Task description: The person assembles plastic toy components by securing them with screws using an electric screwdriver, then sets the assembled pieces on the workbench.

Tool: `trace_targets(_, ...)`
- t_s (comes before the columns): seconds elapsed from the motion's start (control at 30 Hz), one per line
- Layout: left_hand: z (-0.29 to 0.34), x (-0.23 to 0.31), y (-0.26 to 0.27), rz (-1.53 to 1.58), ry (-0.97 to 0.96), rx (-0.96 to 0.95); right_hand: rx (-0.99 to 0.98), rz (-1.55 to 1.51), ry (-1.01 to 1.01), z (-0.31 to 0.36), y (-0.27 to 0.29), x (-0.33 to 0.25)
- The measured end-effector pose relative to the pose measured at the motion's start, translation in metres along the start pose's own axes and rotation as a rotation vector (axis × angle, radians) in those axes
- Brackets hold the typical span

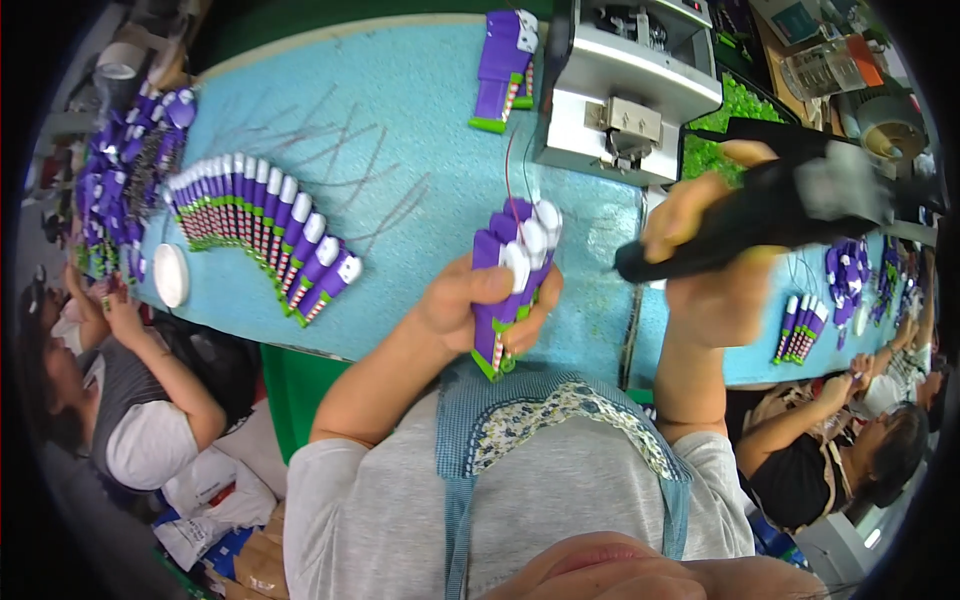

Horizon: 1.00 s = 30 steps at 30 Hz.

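Note:
My left hand (490, 300) is closed around a small stack of purple toy parts (490, 250) with white rounded ends and green edges. A thin dark red wire rises from the stack. My right hand (715, 245) grips a black gun-shaped tool (770, 210), smeared by motion; its exact kind cannot be made out. The tool's narrow tip points left, a short way to the right of the stack and apart from it. Fanned out on the blue table (420, 130) at the left lies a row of like parts (260, 220), their thin wires spreading behind them.
More purple parts (500, 75) lie at the back, beside a grey-white machine (630, 100) with a metal fixture. A green-filled tray (735, 110) stands right of it. A white round lid (171, 276) lies at the left edge. Co-workers (150, 390) sit on both sides.

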State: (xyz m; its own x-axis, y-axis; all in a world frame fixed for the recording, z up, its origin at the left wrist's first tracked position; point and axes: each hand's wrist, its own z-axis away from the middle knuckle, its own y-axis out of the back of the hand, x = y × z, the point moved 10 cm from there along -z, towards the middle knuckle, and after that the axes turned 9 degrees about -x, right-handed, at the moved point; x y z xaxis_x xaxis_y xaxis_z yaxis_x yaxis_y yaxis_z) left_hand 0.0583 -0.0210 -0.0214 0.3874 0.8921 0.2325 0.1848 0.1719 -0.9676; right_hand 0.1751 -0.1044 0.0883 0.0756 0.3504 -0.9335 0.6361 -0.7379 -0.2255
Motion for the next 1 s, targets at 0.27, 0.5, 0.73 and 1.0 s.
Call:
trace_targets(0.27, 0.004, -0.025, -0.034, 0.127, 0.080, -0.171, -0.001, 0.093, -0.091, 0.021, -0.022, 0.043)
trace_targets(0.5, 0.002, -0.016, -0.030, 0.202, 0.006, -0.236, 0.127, -0.062, -0.131, 0.020, -0.024, 0.051)
trace_targets(0.73, -0.009, 0.038, -0.008, -0.214, -0.066, 0.012, 0.167, -0.028, -0.152, 0.030, 0.001, 0.049)
trace_targets(1.0, -0.033, 0.250, 0.058, -1.726, -0.138, 1.062, 0.224, -0.125, -0.006, 0.027, 0.015, 0.023)
